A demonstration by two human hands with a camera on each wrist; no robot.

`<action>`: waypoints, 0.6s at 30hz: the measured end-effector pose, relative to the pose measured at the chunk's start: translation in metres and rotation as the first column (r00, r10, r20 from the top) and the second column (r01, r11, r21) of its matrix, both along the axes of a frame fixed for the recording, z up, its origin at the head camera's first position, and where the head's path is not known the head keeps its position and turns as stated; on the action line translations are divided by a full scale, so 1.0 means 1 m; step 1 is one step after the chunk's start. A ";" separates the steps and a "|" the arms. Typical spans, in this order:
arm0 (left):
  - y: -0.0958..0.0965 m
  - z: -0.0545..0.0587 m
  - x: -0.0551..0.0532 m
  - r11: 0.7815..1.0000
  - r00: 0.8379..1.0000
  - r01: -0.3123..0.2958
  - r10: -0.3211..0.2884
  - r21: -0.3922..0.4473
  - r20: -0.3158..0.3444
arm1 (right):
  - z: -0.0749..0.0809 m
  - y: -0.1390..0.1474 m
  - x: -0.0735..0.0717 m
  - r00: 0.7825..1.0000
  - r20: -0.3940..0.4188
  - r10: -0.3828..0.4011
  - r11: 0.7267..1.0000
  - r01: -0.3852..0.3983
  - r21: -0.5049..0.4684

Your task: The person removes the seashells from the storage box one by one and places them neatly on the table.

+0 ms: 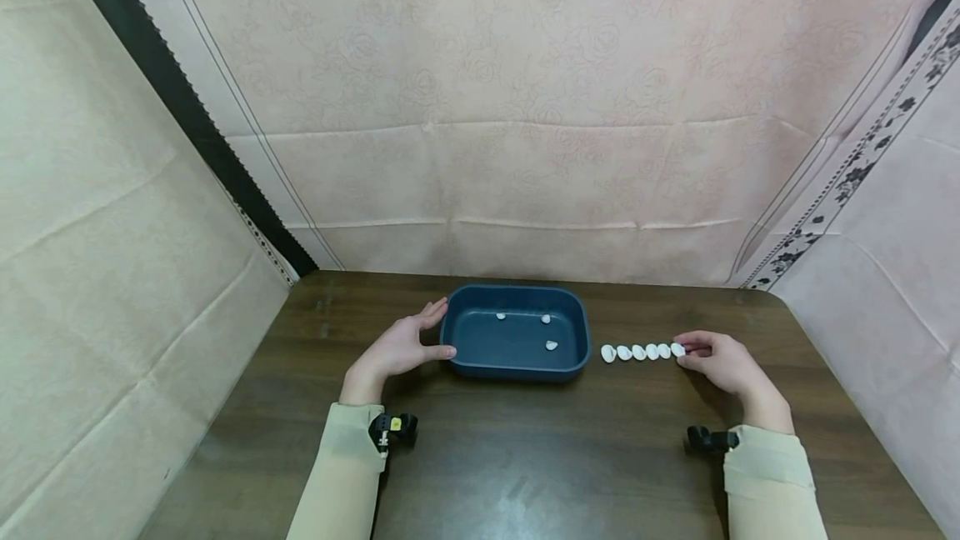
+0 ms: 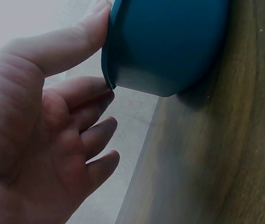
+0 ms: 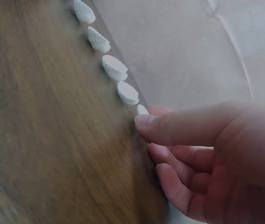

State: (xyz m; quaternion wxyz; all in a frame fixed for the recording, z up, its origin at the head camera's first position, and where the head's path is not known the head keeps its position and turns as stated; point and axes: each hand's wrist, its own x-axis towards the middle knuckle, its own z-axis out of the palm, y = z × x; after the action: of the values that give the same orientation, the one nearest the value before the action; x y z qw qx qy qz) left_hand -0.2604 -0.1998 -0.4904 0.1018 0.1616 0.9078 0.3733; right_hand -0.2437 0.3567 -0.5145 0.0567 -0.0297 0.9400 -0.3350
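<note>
A dark blue rectangular basin (image 1: 517, 372) stands on the table with three small white seashells inside, one of them a seashell (image 1: 551, 346) near its front right. My left hand (image 1: 401, 347) rests at the basin's left end, thumb and forefinger spread against the rim (image 2: 108, 51), the other fingers loosely extended. Right of the basin runs a row of several white ribbed seashells (image 1: 638, 352). At the row's right end my right hand (image 1: 716, 359) pinches a seashell (image 3: 142, 110) between thumb and fingers, by the table surface; the fingers hide much of it.
The brown wooden table (image 1: 517, 457) ends at a back edge just behind the basin. Pale cloth (image 1: 540, 148) hangs behind it and along both sides. A small black device (image 1: 393, 430) is strapped to the left wrist, and another black device (image 1: 710, 439) to the right.
</note>
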 end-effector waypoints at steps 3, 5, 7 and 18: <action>0.000 0.000 0.000 1.000 1.000 0.000 0.000 0.001 -0.003 | 0.001 -0.001 0.000 1.000 -0.003 -0.005 1.000 0.005 0.003; 0.000 0.000 0.000 1.000 1.000 -0.001 0.001 0.001 -0.004 | 0.001 -0.002 0.000 1.000 -0.003 -0.010 1.000 0.010 0.004; 0.000 0.000 0.000 1.000 1.000 -0.001 0.001 0.000 -0.004 | 0.001 -0.002 0.000 1.000 0.001 -0.016 1.000 0.016 0.002; 0.001 0.002 0.002 1.000 1.000 -0.008 0.008 -0.004 -0.007 | 0.002 -0.003 0.000 1.000 -0.001 -0.014 1.000 0.014 -0.007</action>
State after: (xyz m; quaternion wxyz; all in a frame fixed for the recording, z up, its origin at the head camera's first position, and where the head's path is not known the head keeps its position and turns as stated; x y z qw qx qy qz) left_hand -0.2586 -0.1985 -0.4889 0.0976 0.1591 0.9096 0.3713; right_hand -0.2436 0.3538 -0.5129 0.0535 -0.0236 0.9391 -0.3387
